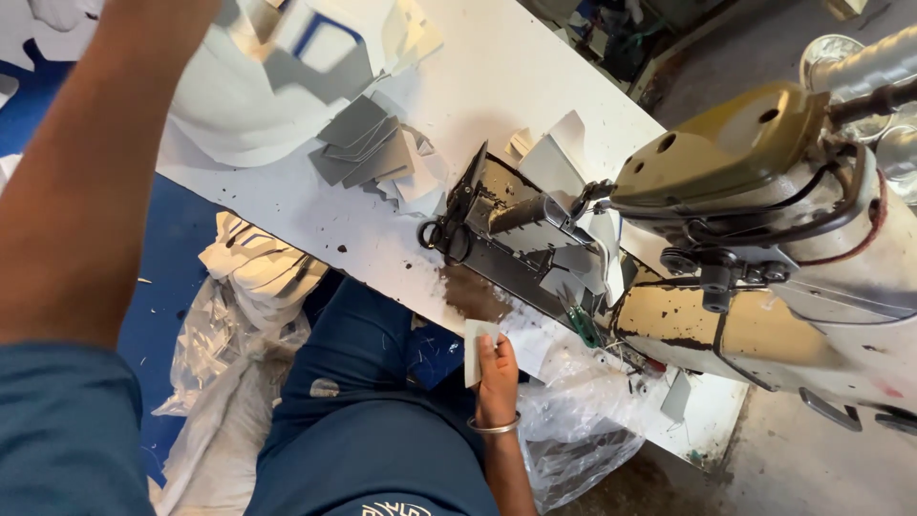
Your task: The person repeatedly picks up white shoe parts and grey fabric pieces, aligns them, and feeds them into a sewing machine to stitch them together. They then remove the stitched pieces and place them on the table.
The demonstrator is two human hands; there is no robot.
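My right hand (497,376), with a metal bangle on its wrist, pinches a small pale cut piece (473,349) at the near edge of the white table (497,76). It is close to a dark brown stain (473,294) and just in front of the sewing machine's black bed (521,244). My left forearm (91,182) stretches up the left side toward a pile of white cut pieces (258,96). The hand itself is beyond the top edge of the frame.
A worn cream and yellow sewing machine (764,229) fills the right side. Black scissors (445,239) lie beside its bed. Grey cut pieces (358,143) are stacked mid-table. Clear plastic (573,430) hangs off the table edge. A bag of white scraps (244,306) sits on the blue floor.
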